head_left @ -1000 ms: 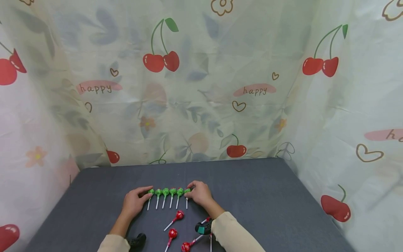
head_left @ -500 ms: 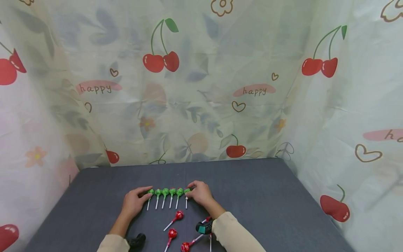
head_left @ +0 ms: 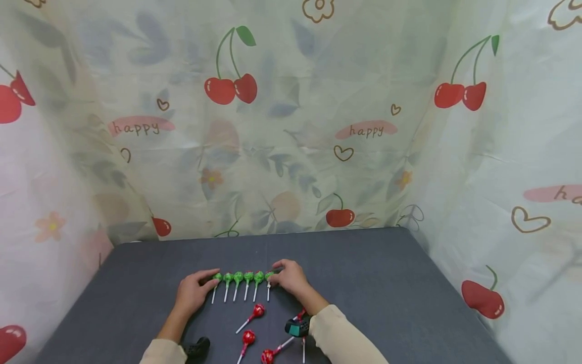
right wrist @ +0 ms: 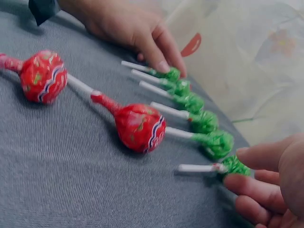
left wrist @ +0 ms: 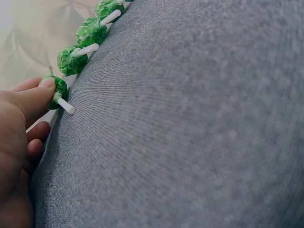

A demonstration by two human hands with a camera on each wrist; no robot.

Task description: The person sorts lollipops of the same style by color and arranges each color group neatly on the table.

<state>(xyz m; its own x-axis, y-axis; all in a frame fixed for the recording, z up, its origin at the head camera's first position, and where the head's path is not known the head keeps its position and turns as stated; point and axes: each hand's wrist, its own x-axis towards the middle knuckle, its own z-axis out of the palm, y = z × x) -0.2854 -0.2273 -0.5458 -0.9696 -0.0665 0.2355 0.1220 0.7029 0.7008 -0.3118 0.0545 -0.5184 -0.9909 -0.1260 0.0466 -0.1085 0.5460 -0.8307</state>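
Green lollipops (head_left: 238, 277), every view — red ones (right wrist: 140, 128) only head and right wrist

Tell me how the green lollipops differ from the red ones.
The green lollipops form a neat row; the red ones lie scattered at varied angles. The green row is farther from the person than the red ones. The left hand and right hand each pinch an end green one; neither holds a red one. Both kinds have round, wrapped heads.

The worktop (head_left: 364, 293) has a dark grey fabric surface. Six green-wrapped lollipops (head_left: 238, 277) lie side by side in one row. Several red-wrapped lollipops (head_left: 248, 337) lie scattered nearer the person.
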